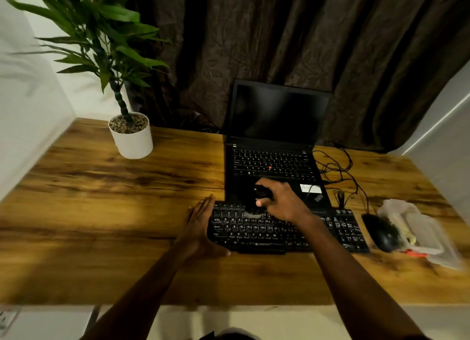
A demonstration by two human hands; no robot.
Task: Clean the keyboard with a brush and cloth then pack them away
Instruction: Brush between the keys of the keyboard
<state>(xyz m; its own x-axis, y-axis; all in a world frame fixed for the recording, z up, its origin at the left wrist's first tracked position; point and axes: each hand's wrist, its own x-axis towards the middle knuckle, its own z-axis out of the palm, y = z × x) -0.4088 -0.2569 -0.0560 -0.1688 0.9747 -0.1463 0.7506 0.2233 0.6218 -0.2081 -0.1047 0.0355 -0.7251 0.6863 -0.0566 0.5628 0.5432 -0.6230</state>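
Over keyboard (254, 234), brush (260, 192) upright, bristles down

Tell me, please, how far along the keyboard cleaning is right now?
Done: the brush is out, nothing more that shows. In hand: the right hand holds the brush, pale bristles on the upper rows of the keyboard, while the left hand braces its left end. Left: probably the rest of the keys, the cloth wipe (no cloth in use) and packing away, perhaps into the clear container by the mouse.
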